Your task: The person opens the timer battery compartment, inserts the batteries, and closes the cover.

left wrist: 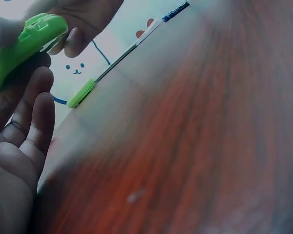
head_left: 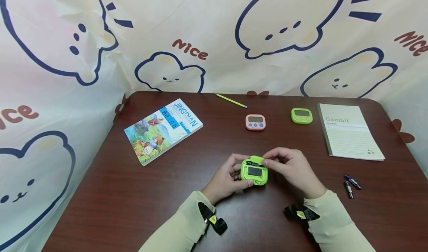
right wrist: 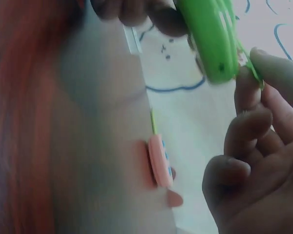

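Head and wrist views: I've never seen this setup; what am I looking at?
These are a person's bare hands, no robot. The wide picture comes from a head-worn camera; the tilted close-ups come from small black cameras strapped to each wrist. The left hand holds a green device; the right hand pinches a thin green flap at its edge. On the brown table lie a book, a pencil, a pink device, a second green device, a notebook and two small batteries.

held device: lime green, grey screen
pink device: blue buttons
book: blue, white, illustrated
notebook: whitish, ruled
batteries: navy, white
sleeves: pale yellow-green
table: reddish-brown woodgrain
backdrop: cream, navy-outlined animals, red-brown lettering
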